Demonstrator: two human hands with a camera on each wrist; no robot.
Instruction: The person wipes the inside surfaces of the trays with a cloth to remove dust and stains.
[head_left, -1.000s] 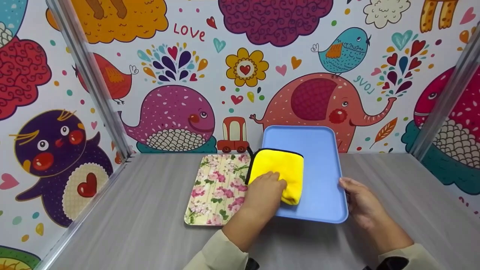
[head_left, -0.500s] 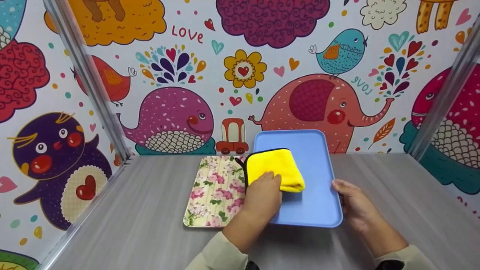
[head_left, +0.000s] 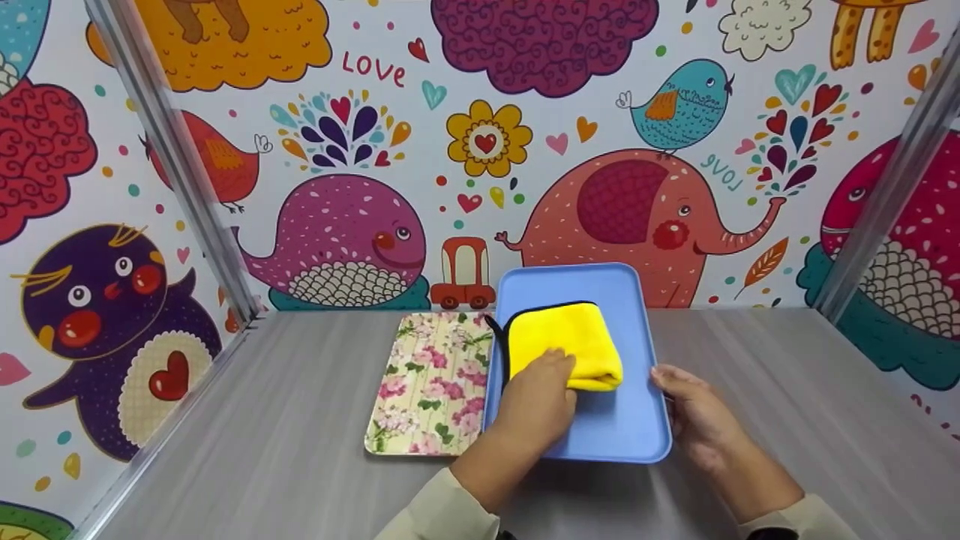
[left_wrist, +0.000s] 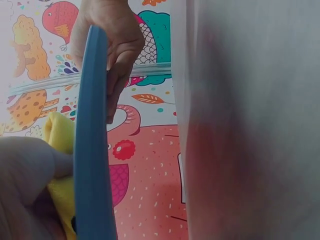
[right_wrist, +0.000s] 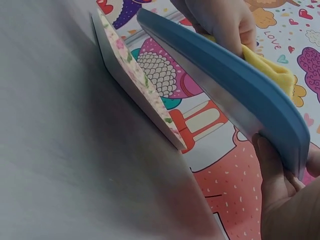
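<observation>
My left hand (head_left: pixel 534 405) holds a folded yellow cloth (head_left: pixel 564 337) with black edging and presses it on the face of a light blue tray (head_left: pixel 630 427). The tray is raised off the table and tilted up toward me. My right hand (head_left: pixel 701 420) grips its right rim, thumb on the front face and fingers behind. In the right wrist view the fingers (right_wrist: pixel 270 160) show under the tray's edge, and the cloth (right_wrist: pixel 272 70) pokes out past the far side. From the left wrist the blue tray (left_wrist: pixel 92 145) appears edge-on.
A flower-patterned tray (head_left: pixel 424 390) lies on the grey table (head_left: pixel 285 450), left of the blue tray and partly overlapped by it. Behind stands a wall (head_left: pixel 405 150) printed with cartoon animals, with metal corner posts (head_left: pixel 176 157) at both sides.
The blue tray has shifted left and slightly toward me with the right hand. The left hand and cloth have moved up and left, then right across the tray; the cloth's lower corner has folded.
</observation>
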